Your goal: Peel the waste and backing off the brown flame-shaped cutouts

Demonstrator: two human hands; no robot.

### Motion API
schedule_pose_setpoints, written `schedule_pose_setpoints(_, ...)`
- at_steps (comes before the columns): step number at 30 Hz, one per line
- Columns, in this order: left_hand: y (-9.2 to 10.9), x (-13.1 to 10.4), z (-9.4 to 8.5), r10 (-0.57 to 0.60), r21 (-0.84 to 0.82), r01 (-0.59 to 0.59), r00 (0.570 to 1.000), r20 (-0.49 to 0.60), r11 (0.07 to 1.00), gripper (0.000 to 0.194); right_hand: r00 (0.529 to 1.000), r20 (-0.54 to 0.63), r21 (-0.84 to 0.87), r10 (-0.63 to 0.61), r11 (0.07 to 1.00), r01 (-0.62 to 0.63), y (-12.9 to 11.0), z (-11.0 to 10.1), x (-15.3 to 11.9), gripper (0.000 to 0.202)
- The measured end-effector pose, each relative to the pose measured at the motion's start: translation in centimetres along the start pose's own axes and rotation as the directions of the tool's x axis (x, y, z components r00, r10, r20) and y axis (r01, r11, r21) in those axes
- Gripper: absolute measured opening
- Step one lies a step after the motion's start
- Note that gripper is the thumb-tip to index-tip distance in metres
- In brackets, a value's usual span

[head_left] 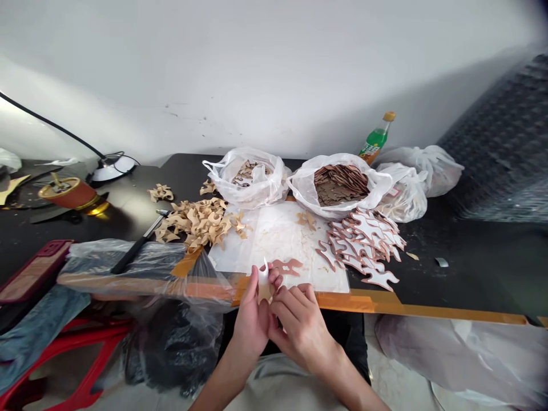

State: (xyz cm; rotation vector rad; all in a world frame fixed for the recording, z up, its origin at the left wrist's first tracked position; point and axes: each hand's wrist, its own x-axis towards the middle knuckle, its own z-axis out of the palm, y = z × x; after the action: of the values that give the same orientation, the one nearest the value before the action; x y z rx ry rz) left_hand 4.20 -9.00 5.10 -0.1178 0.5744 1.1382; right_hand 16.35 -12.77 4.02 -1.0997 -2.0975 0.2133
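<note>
My left hand is closed around a small pale piece, tan low down with a white pointed tip standing up. The fingers of my right hand are pinched together at its lower edge, and they partly hide it. Just beyond my fingers, a flat brown wavy cutout with a small white mark lies on a white sheet. Left of the sheet is a heap of tan curved pieces. On the right is a pile of wavy cutouts with white faces and brown edges.
Behind the sheet stand a plastic bag of light pieces and a bag of brown cutouts. A green bottle and knotted bags are farther right. A black-handled tool, a phone and a lamp base lie left.
</note>
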Motion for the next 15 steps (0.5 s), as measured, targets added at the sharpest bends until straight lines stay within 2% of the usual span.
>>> schedule_pose_setpoints(6, 1.3, 0.4, -0.3, 0.041, 0.027, -0.041, 0.999, 0.021, 0.999, 0.024, 1.0, 0.023, 0.005, -0.008, 1.0, 0.008, -0.3, 0.5, -0.2, 0.01)
schedule_pose_setpoints(11, 2.3, 0.4, -0.3, 0.088, 0.007, -0.088, 0.995, 0.043, 0.996, 0.023, 0.996, 0.083, 0.0, -0.012, 1.0, 0.012, -0.5, 0.9, -0.5, 0.015)
schedule_pose_setpoints(15, 3.6, 0.7, -0.5, 0.104, -0.019, -0.103, 0.994, 0.028, 0.994, 0.027, 0.989, 0.138, 0.012, -0.06, 0.998, 0.059, -0.9, 1.1, -0.6, 0.014)
